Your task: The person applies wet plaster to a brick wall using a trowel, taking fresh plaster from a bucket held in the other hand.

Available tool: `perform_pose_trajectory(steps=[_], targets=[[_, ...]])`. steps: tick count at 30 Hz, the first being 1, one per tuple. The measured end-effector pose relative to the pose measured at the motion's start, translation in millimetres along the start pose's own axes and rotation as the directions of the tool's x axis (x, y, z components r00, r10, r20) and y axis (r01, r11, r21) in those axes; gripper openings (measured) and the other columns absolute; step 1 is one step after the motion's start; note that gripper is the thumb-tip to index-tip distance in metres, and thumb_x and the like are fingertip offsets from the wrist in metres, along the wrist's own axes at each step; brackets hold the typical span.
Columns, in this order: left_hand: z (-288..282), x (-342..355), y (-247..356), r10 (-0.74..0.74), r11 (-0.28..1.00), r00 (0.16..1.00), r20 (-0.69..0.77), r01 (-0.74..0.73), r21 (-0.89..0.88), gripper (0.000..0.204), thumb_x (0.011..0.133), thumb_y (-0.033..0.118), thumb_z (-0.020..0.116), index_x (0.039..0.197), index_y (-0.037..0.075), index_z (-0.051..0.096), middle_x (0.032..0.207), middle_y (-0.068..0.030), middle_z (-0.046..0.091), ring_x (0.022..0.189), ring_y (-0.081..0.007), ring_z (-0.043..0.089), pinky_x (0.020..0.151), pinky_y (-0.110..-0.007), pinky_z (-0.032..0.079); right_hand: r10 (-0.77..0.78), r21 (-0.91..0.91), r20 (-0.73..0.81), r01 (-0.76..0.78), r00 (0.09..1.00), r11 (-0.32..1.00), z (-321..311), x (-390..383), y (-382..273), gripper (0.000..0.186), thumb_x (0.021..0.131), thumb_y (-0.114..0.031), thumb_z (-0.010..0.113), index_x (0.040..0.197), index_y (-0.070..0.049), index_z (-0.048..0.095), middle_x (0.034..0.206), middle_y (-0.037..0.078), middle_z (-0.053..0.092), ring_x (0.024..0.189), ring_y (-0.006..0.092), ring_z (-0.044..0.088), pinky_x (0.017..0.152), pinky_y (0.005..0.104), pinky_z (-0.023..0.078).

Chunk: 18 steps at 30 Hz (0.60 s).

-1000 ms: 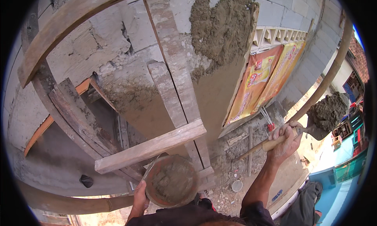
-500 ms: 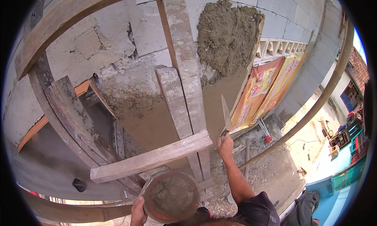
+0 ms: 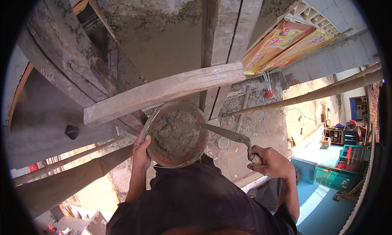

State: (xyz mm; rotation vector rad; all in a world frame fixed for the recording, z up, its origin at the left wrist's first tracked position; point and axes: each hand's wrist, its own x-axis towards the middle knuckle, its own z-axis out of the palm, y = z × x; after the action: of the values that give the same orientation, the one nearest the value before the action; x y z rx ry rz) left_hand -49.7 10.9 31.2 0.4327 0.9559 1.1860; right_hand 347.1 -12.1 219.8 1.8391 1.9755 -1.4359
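Note:
A round bucket [image 3: 203, 140] of wet grey mortar [image 3: 174, 135] is held against the front of my body. My left hand [image 3: 141, 151] grips its left rim, the thumb over the edge. In my right hand [image 3: 272, 163], the fingers are wrapped round the handle of a pointed trowel [image 3: 230, 134]. The trowel's blade crosses the bucket's right rim, and its tip meets the mortar. Just beyond the bucket, a horizontal wooden beam [image 3: 167, 92] spans in front of me.
Upright planks [image 3: 228, 27] rise behind the beam, before a part-plastered wall [image 3: 163, 51]. Slanted timbers [image 3: 65, 51] stand at left. Bamboo poles [image 3: 310, 97] run across both sides. A printed banner [image 3: 286, 47] hangs at upper right. Far below lie rubble and a small white pail [image 3: 223, 142].
My right hand has brought the trowel down from near the wall to the bucket, its tip now at the mortar. My view has tilted downward. The left hand still holds the bucket.

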Motion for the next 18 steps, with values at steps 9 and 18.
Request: perform_pose_trajectory(steps=[9, 18], targets=[[41, 3, 6, 0.054, 0.864, 0.955, 0.293, -0.192, 0.465, 0.047, 0.100, 0.017, 0.055, 0.144, 0.003, 0.048, 0.153, -0.0096, 0.044, 0.152, -0.0241, 0.014, 0.120, -0.038, 0.014, -0.238, -0.800, 0.155, 0.263, 0.959, 0.539, 70, 128, -72, 0.026, 0.090, -0.015, 0.058, 0.111, 0.001, 0.059, 0.085, 0.017, 0.070, 0.082, 0.0341, 0.072, 0.071, 0.0411, 0.058], [40, 7, 8, -0.006, 0.904, 0.971, 0.239, -0.097, 0.417, 0.045, 0.100, 0.020, 0.056, 0.142, 0.004, 0.051, 0.152, -0.0092, 0.045, 0.152, -0.0252, 0.013, 0.120, -0.040, 0.014, -0.148, -0.659, 0.015, 0.121, 0.989, 0.742, 46, 137, -17, 0.031, 0.092, -0.027, 0.064, 0.108, -0.001, 0.059, 0.085, 0.021, 0.067, 0.078, 0.0393, 0.067, 0.074, 0.0504, 0.053]])
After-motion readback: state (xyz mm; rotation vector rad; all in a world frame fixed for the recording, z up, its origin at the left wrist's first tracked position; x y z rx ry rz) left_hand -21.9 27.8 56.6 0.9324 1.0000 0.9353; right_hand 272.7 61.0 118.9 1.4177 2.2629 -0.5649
